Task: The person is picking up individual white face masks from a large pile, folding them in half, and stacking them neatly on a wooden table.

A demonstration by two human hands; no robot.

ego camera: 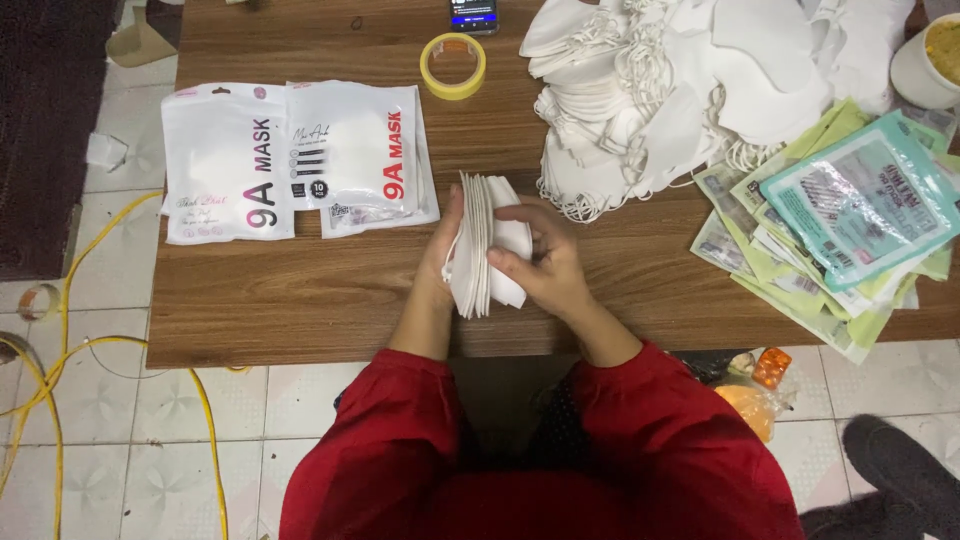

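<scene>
White floor tiles (120, 430) lie under a brown wooden table (300, 290), and yellow cords (60, 330) curl over the tiles on the left. Closest to us are two red sleeves (540, 450). Both hands are out over the near edge of the table, and they hold a stack of white masks (483, 245) up on its edge. The left hand (447, 250) is behind the stack, with its fingers pressed flat on the far left side. The right hand (545, 262) is closed around the other side, and its thumb and fingers squeeze the stack. So the stack is pressed between the two hands, just above the wood. A bit farther on the left lie two white mask bags (295, 160), side by side and flat. On the right is a messy fan of green and white packs (840, 220). Behind the hands, farther back, sits a big pile of loose white masks (680, 90) with thin ear loops. A roll of yellow tape (453, 66) lies near the far edge, and a phone (473, 14) is just past it. A white cup (925, 60) stands in the far right corner.
</scene>
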